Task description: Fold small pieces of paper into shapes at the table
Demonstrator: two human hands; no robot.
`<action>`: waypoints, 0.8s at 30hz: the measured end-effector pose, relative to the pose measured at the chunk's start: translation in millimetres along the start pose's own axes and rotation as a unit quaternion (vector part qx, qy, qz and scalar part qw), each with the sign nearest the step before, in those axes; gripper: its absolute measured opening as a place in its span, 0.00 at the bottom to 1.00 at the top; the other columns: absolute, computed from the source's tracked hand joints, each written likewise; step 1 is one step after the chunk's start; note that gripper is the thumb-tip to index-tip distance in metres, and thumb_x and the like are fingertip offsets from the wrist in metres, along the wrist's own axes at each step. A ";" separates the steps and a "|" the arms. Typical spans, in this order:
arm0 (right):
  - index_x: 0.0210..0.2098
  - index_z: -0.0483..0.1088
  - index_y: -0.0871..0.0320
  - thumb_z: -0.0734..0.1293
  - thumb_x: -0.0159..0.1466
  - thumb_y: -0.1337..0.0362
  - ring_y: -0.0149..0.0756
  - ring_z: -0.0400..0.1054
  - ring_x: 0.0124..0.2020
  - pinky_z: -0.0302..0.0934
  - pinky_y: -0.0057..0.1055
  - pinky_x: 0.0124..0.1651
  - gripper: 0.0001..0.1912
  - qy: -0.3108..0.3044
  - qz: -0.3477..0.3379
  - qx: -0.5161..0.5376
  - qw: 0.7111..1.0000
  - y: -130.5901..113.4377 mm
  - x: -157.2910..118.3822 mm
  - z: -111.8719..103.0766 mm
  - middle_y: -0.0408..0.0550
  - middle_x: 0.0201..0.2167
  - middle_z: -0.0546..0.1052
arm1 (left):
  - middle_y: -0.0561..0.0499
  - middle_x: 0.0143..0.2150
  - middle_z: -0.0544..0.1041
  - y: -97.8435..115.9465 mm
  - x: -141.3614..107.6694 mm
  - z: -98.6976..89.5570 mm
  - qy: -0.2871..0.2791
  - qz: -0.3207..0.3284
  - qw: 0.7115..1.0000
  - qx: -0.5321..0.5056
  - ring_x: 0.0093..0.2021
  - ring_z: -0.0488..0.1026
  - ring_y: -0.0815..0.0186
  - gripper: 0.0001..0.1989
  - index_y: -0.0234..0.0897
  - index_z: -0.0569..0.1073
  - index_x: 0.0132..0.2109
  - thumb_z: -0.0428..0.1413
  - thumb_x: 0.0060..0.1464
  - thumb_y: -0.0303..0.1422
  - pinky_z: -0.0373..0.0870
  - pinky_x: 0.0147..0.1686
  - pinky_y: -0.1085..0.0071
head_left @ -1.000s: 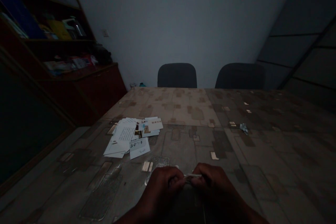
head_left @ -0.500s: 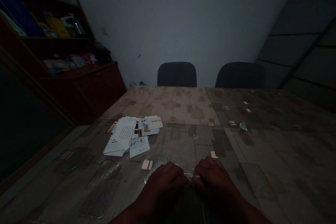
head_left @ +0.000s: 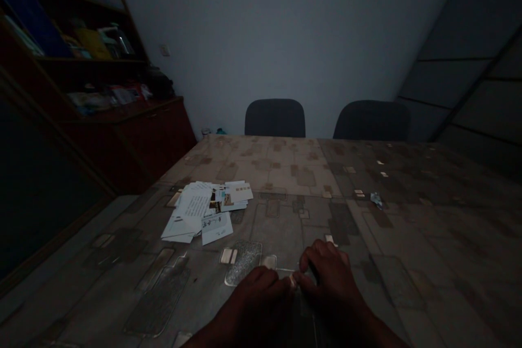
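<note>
My left hand point(head_left: 261, 291) is low over the near part of the table, its fingers curled and its fingertips pointing toward the right hand. Close beside it, my right hand point(head_left: 328, 272) is curled too, with thumb and fingers pinched together. The fingertips of both hands meet around a small pale bit point(head_left: 292, 281), too dark and mostly covered to name. Farther off to the left lies a loose pile of printed cards and papers point(head_left: 196, 206), which neither hand touches.
A patterned cloth covers the table point(head_left: 281, 217). A small crumpled silvery scrap point(head_left: 376, 200) lies on the right. Two dark chairs point(head_left: 274, 118) stand behind the far edge, by the wall. A red-brown cabinet point(head_left: 150, 125) with filled shelves is at left. The room is dim.
The fingertips have drawn closer together, the left hand shifting slightly right and down. My right fingers have bent a little differently. The pile of papers stays where it was.
</note>
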State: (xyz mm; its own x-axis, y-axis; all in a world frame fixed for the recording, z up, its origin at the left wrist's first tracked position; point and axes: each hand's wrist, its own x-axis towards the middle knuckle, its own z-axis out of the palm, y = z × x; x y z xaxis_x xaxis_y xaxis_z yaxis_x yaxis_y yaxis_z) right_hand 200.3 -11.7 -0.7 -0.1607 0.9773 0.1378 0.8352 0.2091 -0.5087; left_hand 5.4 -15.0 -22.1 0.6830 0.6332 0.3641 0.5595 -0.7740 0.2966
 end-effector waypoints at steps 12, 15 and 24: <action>0.30 0.67 0.55 0.68 0.60 0.69 0.40 0.64 0.37 0.52 0.38 0.44 0.05 0.003 -0.034 -0.012 0.999 7.8 -1.0 2.9 0.42 0.31 0.71 | 0.53 0.31 0.71 3.3 1.6 -3.8 0.025 0.025 0.999 0.013 0.27 0.65 0.68 0.07 0.37 0.68 0.44 0.48 0.63 0.23 0.64 0.28 0.72; 0.34 0.68 0.54 0.69 0.59 0.64 0.42 0.64 0.39 0.52 0.38 0.43 0.05 0.008 -0.050 -0.015 0.999 12.3 -4.8 4.7 0.44 0.34 0.72 | 0.53 0.30 0.70 5.2 3.6 -3.9 0.015 0.026 0.999 0.024 0.28 0.65 0.68 0.08 0.38 0.69 0.40 0.47 0.64 0.23 0.64 0.27 0.73; 0.34 0.67 0.53 0.68 0.57 0.69 0.43 0.64 0.41 0.53 0.38 0.44 0.08 -0.033 -0.017 -0.001 0.999 19.7 0.7 -4.5 0.44 0.37 0.72 | 0.52 0.34 0.72 4.2 2.2 -6.2 -0.010 0.054 0.996 0.066 0.31 0.66 0.66 0.07 0.38 0.69 0.42 0.52 0.60 0.22 0.66 0.35 0.69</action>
State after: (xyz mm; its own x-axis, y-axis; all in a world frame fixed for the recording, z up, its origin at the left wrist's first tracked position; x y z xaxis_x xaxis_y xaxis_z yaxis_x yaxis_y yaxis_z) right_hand 219.0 -7.0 -6.7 -0.2227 0.9699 0.0988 0.8302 0.2418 -0.5023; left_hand 6.4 -16.8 -14.6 0.7513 0.5464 0.3701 0.5372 -0.8321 0.1380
